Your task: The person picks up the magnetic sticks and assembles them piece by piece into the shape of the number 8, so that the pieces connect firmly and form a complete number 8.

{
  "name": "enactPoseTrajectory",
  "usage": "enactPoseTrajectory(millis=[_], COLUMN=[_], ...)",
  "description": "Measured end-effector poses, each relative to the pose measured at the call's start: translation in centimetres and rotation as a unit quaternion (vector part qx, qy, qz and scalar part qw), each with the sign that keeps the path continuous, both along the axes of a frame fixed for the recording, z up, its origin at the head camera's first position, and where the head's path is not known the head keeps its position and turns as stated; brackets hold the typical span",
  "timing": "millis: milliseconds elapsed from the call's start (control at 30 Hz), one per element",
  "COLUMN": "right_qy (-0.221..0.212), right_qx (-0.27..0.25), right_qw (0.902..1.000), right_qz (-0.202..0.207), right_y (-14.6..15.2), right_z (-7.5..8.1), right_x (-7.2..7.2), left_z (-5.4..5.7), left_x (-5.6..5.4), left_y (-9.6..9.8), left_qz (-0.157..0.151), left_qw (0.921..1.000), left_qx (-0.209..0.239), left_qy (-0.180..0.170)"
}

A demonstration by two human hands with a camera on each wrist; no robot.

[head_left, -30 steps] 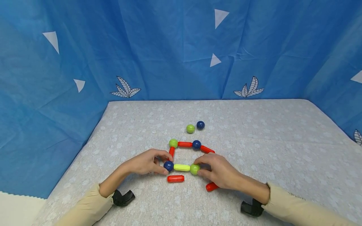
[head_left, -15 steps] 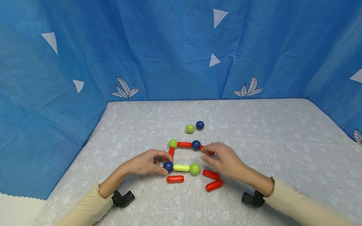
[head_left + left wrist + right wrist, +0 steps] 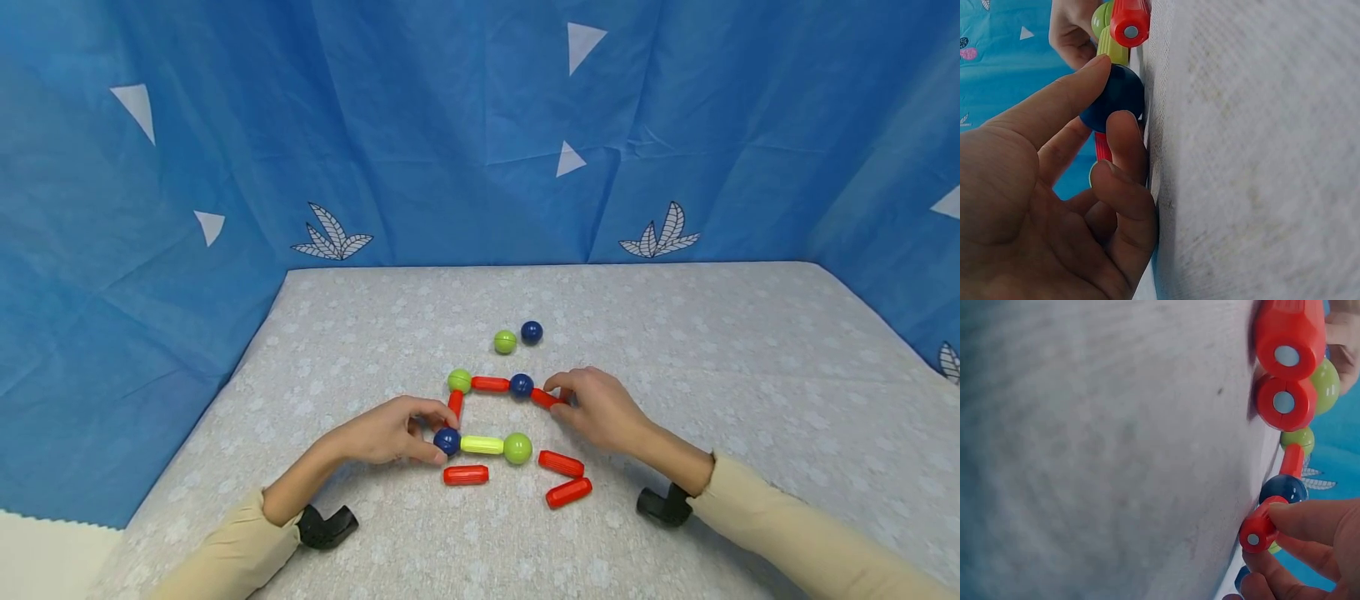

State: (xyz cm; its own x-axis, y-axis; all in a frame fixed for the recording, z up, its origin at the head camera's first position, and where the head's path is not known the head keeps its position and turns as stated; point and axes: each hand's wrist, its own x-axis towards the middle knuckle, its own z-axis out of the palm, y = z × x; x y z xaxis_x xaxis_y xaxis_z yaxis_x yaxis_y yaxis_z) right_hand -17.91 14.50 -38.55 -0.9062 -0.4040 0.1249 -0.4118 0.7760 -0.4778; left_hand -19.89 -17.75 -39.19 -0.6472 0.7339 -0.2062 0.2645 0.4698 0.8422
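My left hand (image 3: 396,429) holds a dark blue ball (image 3: 1116,100) between thumb and fingers at the near left corner of a ball-and-rod chain. A yellow-green rod (image 3: 482,445) runs from that ball to a green ball (image 3: 517,448). Another side, a red rod (image 3: 455,404), leads back to a second green ball (image 3: 460,381), then a red rod (image 3: 491,384) and a blue ball (image 3: 521,386). At that blue ball, my right hand (image 3: 600,408) pinches a slanting red rod (image 3: 1260,528), whose metal-dotted end faces the right wrist camera.
One loose red rod (image 3: 466,475) lies in front of the chain. Two more, a red rod (image 3: 561,463) and another red rod (image 3: 569,492), lie to its right. Behind stand a loose green ball (image 3: 505,342) and a blue ball (image 3: 532,332). A blue curtain (image 3: 450,167) edges the table.
My right hand has left the near green ball and moved back to the slanting red rod, which it now pinches. Two loose red rods at right have come into full view. The left hand stays put.
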Motion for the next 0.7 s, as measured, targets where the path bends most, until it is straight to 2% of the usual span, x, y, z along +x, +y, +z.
enactPoseTrajectory(millis=[333, 700], right_qy=[-0.008, -0.031], right_qx=[0.013, -0.02], right_qw=[0.9997, 0.9993], right_qz=[-0.017, -0.007], right_y=[-1.0, -1.5], right_z=[0.3, 0.4], right_x=[0.0, 0.2], left_z=[0.1, 0.1], left_x=[0.0, 0.0], left_y=[0.0, 0.0], left_qz=[-0.003, -0.001], left_qw=[1.0, 1.0], left_qx=[0.007, 0.007], left_qy=[0.005, 0.006])
